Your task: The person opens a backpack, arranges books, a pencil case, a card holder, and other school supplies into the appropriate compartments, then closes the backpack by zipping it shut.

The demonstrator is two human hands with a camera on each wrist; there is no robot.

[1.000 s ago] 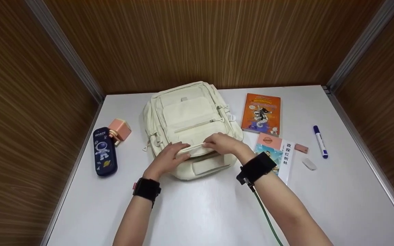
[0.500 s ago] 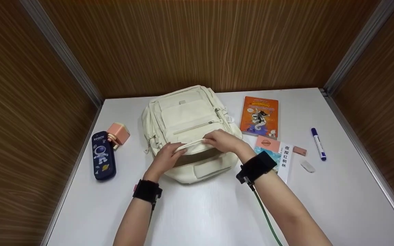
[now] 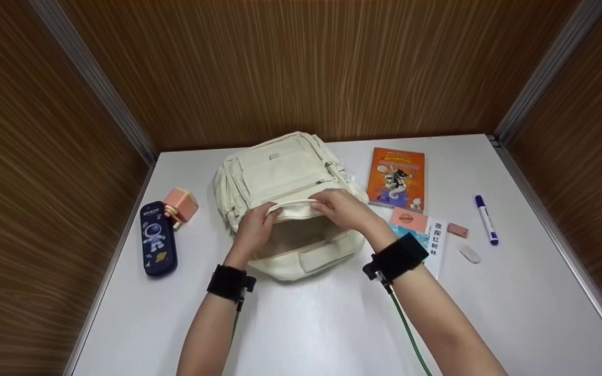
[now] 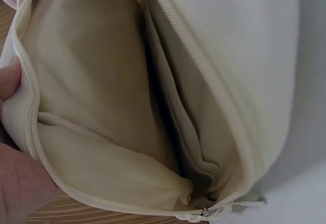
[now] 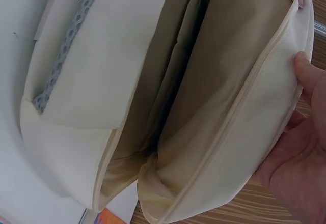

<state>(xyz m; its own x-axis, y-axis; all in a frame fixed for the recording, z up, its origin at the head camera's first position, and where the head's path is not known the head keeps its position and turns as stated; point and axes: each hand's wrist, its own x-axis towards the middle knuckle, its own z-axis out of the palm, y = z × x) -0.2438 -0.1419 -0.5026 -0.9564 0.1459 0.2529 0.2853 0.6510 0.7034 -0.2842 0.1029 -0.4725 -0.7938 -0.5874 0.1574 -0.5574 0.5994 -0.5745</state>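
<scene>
A cream backpack (image 3: 285,172) lies on the white table with its main compartment gaping toward me. My left hand (image 3: 254,227) pinches the upper edge of the opening on its left side. Further right along the same edge, my right hand (image 3: 340,206) grips the fabric between thumb and fingers. The beige lining (image 4: 91,56) and an inner sleeve pocket (image 4: 175,91) show in the left wrist view. In the right wrist view my right thumb (image 5: 308,74) presses on the outside of the raised flap (image 5: 254,117). The bottom of the compartment is in shadow.
Left of the backpack lie a navy pencil case (image 3: 158,240) and a pink pencil sharpener (image 3: 181,203). To the right are an orange book (image 3: 397,177), a second book (image 3: 434,245) partly under my right forearm, a pink eraser (image 3: 458,230), a white eraser (image 3: 470,254) and a blue marker (image 3: 486,219).
Both hands have lifted the upper edge of the backpack's opening up and away from me. The narrow slit has widened into a broad gap showing the lining.
</scene>
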